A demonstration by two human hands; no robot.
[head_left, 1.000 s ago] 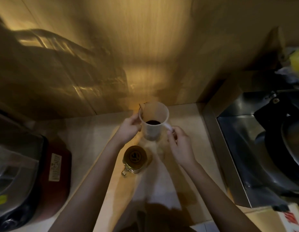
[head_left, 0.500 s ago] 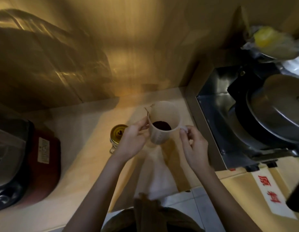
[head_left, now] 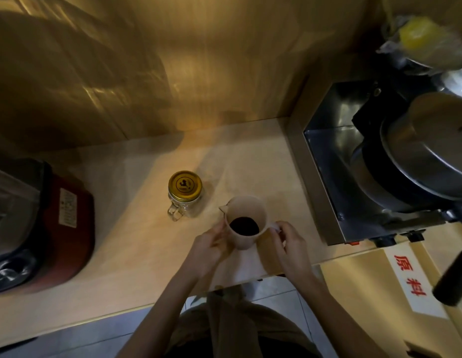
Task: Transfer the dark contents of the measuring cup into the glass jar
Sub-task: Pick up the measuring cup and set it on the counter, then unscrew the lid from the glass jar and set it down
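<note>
Head view shows one measuring cup (head_left: 244,223), upright and cradled just right of and nearer than the one glass jar (head_left: 184,200): the left hand (head_left: 209,244) is curled against its side wall and the right hand (head_left: 292,241) is closed on the handle, a two-sided hold that seems meant to keep the dark contents (head_left: 244,226) level. The spout is turned toward the jar, yet its one gold lid (head_left: 185,186) is seen screwed on, so pouring is judged blocked until a hand is freed. One red appliance (head_left: 57,223) is seen well left of the jar, with the counter (head_left: 137,249) beneath them.
</note>
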